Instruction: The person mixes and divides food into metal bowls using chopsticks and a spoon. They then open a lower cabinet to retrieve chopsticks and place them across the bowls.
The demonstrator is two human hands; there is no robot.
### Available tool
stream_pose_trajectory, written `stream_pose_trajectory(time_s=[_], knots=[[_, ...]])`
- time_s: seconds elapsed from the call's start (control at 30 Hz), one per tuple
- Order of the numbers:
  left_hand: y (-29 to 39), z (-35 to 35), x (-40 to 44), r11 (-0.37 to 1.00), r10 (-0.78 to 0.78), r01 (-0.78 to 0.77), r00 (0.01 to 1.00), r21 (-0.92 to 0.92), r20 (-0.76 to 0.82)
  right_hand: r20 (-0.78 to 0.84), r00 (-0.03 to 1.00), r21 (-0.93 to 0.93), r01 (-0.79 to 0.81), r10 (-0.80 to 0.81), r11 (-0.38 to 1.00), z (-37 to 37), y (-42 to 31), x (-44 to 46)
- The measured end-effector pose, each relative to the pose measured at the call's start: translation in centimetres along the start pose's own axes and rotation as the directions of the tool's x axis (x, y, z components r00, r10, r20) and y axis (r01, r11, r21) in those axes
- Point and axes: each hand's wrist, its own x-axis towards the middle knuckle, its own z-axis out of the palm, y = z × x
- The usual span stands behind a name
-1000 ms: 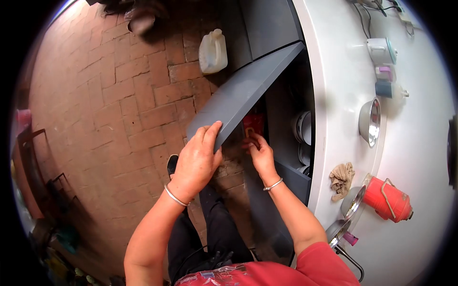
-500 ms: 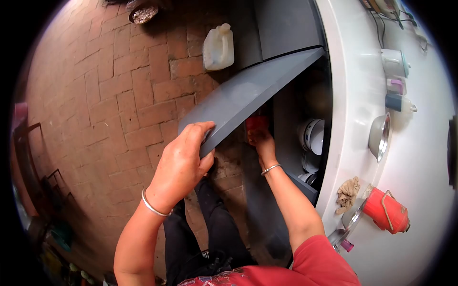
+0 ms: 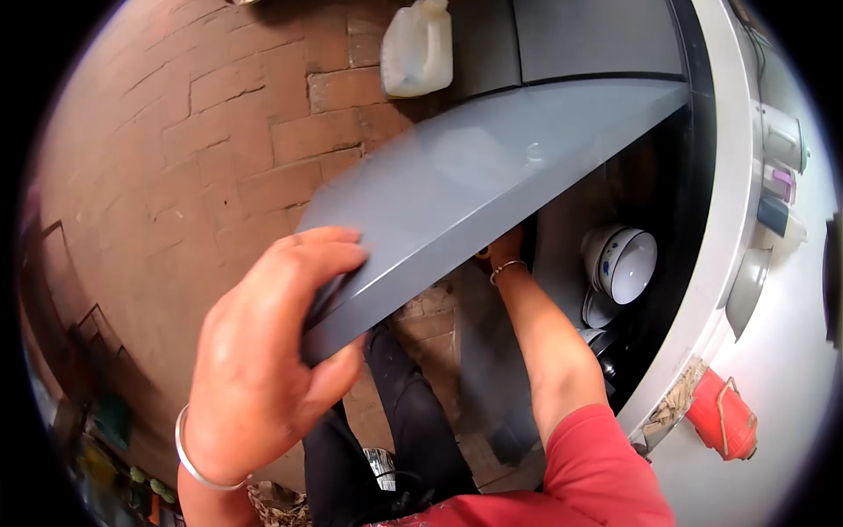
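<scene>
A grey cabinet door [image 3: 457,176] stands open below the counter. My left hand [image 3: 281,334] grips its free edge, fingers on the outer face and thumb on the near side. Behind the door, my right hand [image 3: 503,249] reaches down into the dark cabinet; its fingers are mostly hidden, and a small yellow bit shows beside them. To the right of my right forearm, white bowls [image 3: 630,265] are stacked on their sides as seen from here, inside the cabinet.
A translucent jug [image 3: 418,51] stands on the brick floor [image 3: 211,176] beyond the door. On the white counter [image 3: 733,167] are a red flask [image 3: 722,417], a metal bowl [image 3: 748,290], a crumpled cloth [image 3: 674,402] and a white lidded mug [image 3: 781,138].
The view has moved closer to the cabinet. My right hand has gone deeper inside, and the red item seen near it is now out of sight. My left hand still holds the door.
</scene>
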Motion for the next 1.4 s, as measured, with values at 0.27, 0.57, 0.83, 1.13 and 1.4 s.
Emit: stream_pose_trajectory(time_s=[0.27, 0.57, 0.83, 1.13, 1.4], knots=[[0.0, -1.3, 0.9, 0.997, -0.045, 0.046, 0.999, 0.068, -0.016, -0.262, 0.868, 0.666, -0.154, 0.422, 0.730, 1.5, 1.4, 5.8], [-0.9, -0.8, 1.2, 0.997, -0.053, 0.055, 0.998, 0.048, -0.036, -0.237, 0.822, 0.672, -0.245, 0.517, 0.698, 1.8, 3.8, 7.6], [0.4, -2.2, 2.4, 0.991, -0.128, 0.127, 0.991, 0.035, 0.028, -0.211, 0.785, 0.697, -0.296, 0.582, 0.653, 2.2, 4.5, 8.5], [0.7, -1.2, 2.5, 0.986, -0.113, 0.123, 0.990, 0.112, -0.090, -0.200, 0.821, 0.705, -0.259, 0.535, 0.661, 0.1, 3.2, 11.7], [0.5, -1.2, 2.0, 0.994, -0.071, 0.077, 0.994, 0.076, -0.080, -0.176, 0.848, 0.708, -0.243, 0.500, 0.663, -2.0, 1.5, 14.7]])
